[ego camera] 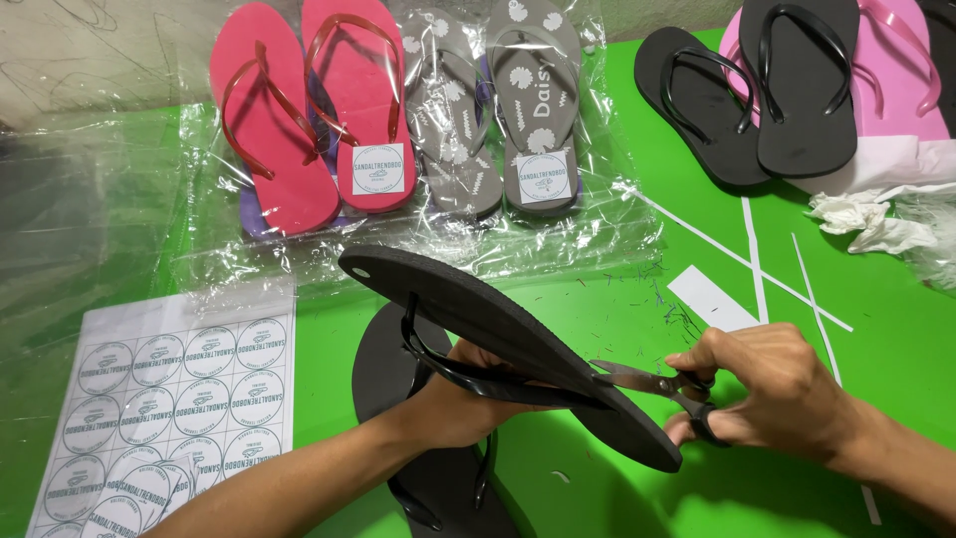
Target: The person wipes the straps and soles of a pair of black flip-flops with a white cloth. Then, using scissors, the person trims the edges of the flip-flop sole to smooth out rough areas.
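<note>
Two hands work near the middle of the green table (597,299). At the near left a sheet of round stickers (169,399) is cut off by the bottom edge, so a full count is not possible. Clear plastic film (90,219) covers the far left and blurs what lies under it. Beyond it lie two bagged pairs: one pink pair (309,110) and one grey patterned pair (498,110). The left hand (468,394) is closed around the straps of a black flip-flop (518,334), held tilted off the table; its fingers are mostly hidden behind the sole. A second black flip-flop (398,369) lies flat beneath, partly covered by the arm. The right hand (767,384) grips a pair of scissors (652,384), blades touching the held sole's strap end. Open green table lies to the right, crossed by thin white paper strips (754,254). At the far right, two loose black flip-flops (757,90) rest on a pink pair (901,80), cut off by the frame, beside crumpled white paper (866,219).
</note>
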